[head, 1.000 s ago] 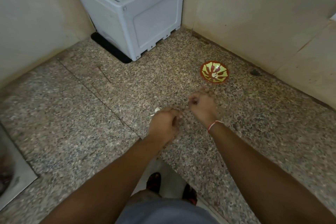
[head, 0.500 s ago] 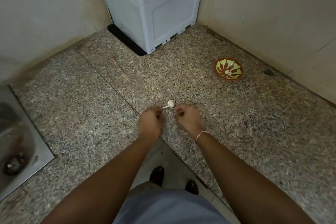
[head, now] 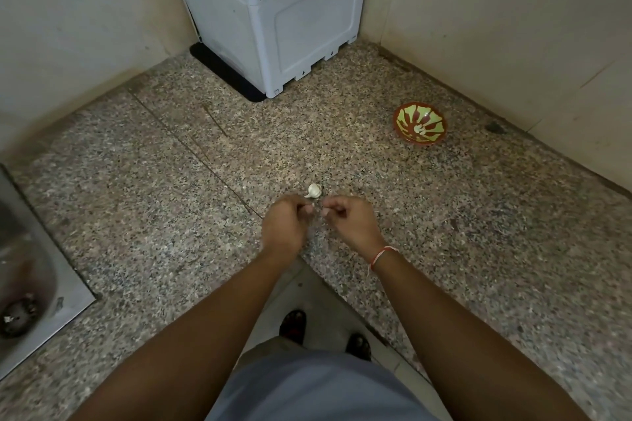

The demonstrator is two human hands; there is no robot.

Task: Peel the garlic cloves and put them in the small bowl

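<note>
While both hands hover close together over the granite counter (head: 444, 249), I see the left hand (head: 285, 225) and right hand (head: 349, 224) curled, though I cannot tell what they pinch. Garlic (head: 314, 190) lies just beyond them; the small bowl (head: 420, 123) sits well apart.

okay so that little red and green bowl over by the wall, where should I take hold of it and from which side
Take the small bowl by its near rim, coming from the counter side with your right hand, which is closer. It sits upright and open, so a thumb-inside, fingers-outside pinch on the rim should work. The wall runs close behind it, leaving less room there. Something pale lies inside, so probably keep it level.
</note>
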